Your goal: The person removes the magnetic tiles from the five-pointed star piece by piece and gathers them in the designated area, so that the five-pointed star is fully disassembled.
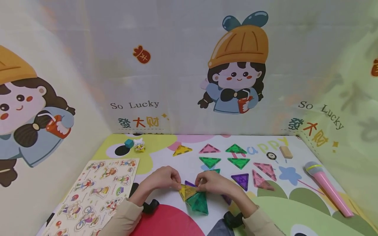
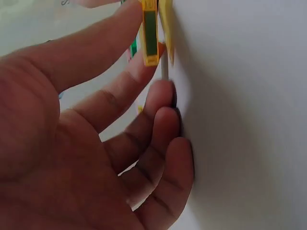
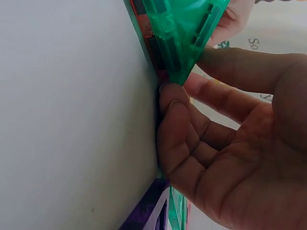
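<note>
My left hand (image 1: pixel 165 178) pinches the left corner of a yellow triangular magnetic tile (image 1: pixel 186 191) between thumb and index finger; the tile's edge (image 2: pixel 151 36) shows in the left wrist view. My right hand (image 1: pixel 214 182) has its thumb and fingertips at the same tile's right corner. Just in front, a green triangular tile (image 1: pixel 199 203) stands tilted against the yellow one; it partly hides the right fingertips in the right wrist view. Behind the yellow tile a purple tile (image 1: pixel 190 184) peeks out. The right hand partly covers another green tile (image 1: pixel 217 170).
Loose triangular tiles lie beyond the hands: yellow (image 1: pixel 182 150), pink (image 1: pixel 209 148), green (image 1: pixel 236 149) and purple (image 1: pixel 240 181). A picture board (image 1: pixel 98 190) lies left, a pink microphone (image 1: pixel 329 188) right. A small figurine (image 1: pixel 139 145), blue cube (image 1: pixel 129 143) and wooden block (image 1: pixel 285 152) stand farther back.
</note>
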`<act>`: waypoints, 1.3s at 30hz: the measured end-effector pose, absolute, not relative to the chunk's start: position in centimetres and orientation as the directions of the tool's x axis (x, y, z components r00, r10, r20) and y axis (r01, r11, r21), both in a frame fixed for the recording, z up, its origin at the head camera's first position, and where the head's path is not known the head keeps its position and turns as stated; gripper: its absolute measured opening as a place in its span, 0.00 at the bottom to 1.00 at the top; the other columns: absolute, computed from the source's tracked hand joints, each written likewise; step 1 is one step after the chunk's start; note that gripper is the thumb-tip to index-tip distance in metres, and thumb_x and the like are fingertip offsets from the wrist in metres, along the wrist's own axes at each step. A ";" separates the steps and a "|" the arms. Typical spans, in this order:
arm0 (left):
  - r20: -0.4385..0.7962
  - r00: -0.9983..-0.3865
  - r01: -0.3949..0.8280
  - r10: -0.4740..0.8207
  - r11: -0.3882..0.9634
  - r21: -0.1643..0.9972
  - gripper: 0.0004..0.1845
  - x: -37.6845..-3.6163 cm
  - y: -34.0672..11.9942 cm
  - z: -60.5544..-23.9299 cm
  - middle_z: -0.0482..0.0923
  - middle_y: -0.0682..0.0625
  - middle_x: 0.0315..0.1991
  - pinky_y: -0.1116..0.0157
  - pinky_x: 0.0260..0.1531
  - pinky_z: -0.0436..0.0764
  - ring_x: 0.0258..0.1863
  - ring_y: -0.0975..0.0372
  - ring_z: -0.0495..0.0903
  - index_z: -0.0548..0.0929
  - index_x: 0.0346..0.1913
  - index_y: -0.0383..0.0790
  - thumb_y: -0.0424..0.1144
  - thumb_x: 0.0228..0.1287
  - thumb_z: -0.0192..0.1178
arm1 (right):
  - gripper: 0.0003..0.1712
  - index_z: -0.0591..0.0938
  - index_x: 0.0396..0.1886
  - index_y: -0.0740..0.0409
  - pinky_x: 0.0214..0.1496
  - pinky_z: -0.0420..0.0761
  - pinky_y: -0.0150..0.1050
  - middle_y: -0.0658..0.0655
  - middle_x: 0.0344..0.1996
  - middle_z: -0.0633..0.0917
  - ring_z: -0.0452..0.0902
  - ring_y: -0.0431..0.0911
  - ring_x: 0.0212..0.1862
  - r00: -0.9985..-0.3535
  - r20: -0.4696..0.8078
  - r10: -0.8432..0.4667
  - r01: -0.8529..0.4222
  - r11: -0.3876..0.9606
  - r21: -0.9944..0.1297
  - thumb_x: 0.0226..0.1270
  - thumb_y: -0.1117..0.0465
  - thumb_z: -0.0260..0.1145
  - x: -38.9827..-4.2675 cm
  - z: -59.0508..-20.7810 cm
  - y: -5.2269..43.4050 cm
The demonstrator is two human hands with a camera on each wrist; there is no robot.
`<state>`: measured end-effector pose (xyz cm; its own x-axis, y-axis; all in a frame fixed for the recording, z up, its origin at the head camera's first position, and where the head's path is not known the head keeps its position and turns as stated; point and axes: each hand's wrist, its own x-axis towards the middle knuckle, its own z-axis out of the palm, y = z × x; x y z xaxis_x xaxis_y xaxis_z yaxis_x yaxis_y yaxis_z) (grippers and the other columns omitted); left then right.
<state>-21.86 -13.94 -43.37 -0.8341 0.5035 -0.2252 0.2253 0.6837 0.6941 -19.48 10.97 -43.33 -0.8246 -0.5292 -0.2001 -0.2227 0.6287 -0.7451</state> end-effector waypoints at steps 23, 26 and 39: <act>-0.266 -0.805 0.194 0.530 0.659 0.727 0.07 -22.1 -13.7 -43.3 0.78 0.53 0.20 0.65 0.29 0.69 0.28 0.62 0.71 0.85 0.28 0.42 0.38 0.53 0.75 | 0.15 0.89 0.49 0.53 0.37 0.72 0.34 0.50 0.34 0.83 0.72 0.42 0.36 -0.779 -0.132 -0.613 -0.314 0.564 -0.764 0.63 0.65 0.69 -19.6 -43.2 10.7; -0.273 -0.801 0.186 0.533 0.655 0.733 0.07 -22.1 -13.8 -43.3 0.79 0.53 0.21 0.65 0.29 0.69 0.27 0.62 0.71 0.85 0.28 0.42 0.38 0.54 0.74 | 0.14 0.89 0.48 0.52 0.38 0.72 0.35 0.50 0.34 0.83 0.72 0.42 0.37 -0.778 -0.139 -0.613 -0.306 0.562 -0.768 0.63 0.64 0.70 -19.6 -43.2 10.7; -0.326 -0.731 0.015 0.600 0.492 0.871 0.06 -22.8 -14.6 -44.5 0.82 0.52 0.24 0.69 0.31 0.81 0.25 0.65 0.78 0.86 0.34 0.33 0.35 0.62 0.66 | 0.13 0.89 0.46 0.52 0.35 0.73 0.35 0.51 0.31 0.82 0.72 0.43 0.36 -0.786 -0.158 -0.598 -0.266 0.557 -0.787 0.60 0.61 0.73 -19.6 -43.2 10.5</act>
